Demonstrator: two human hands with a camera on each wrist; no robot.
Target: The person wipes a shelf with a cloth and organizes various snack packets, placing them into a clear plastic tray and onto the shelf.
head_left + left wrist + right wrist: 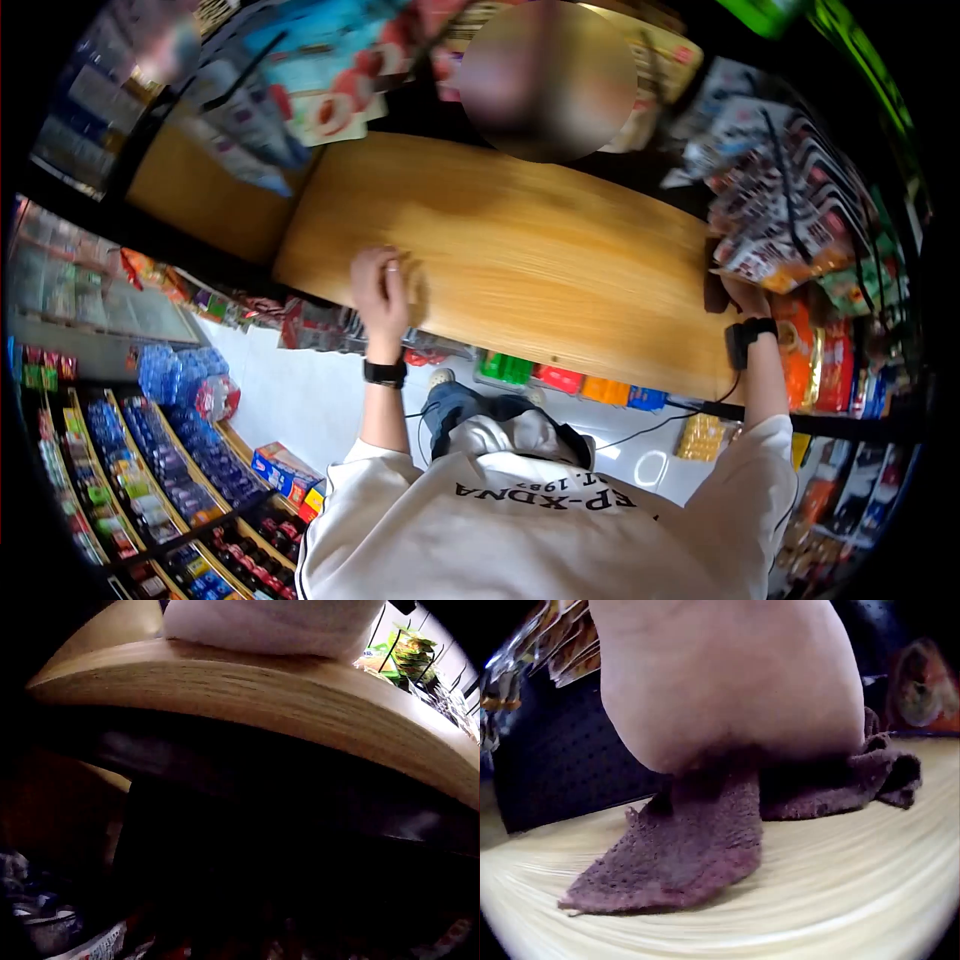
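Observation:
A wooden shelf board (520, 260) stretches across in front of me. Near its left front edge my left hand (378, 292) rests on the wood, fingers loosely bent and holding nothing. The left wrist view shows the heel of that hand over the board's rounded edge. At the board's right end my right hand (745, 294) grips a dark purplish-brown cloth (675, 847), bunched under the palm. One flap of cloth spreads flat on the wood, and another fold sticks out beside the hand. Hanging snack bags partly cover the right hand in the head view; its fingers are hidden.
Snack bags (780, 200) hang on hooks over the right end, and fruit-printed packets (335, 70) hang at the back left. A black perforated panel (562, 765) stands behind the board. Colourful packages (605, 390) sit below the front edge. Drink shelves (190, 450) stand at lower left.

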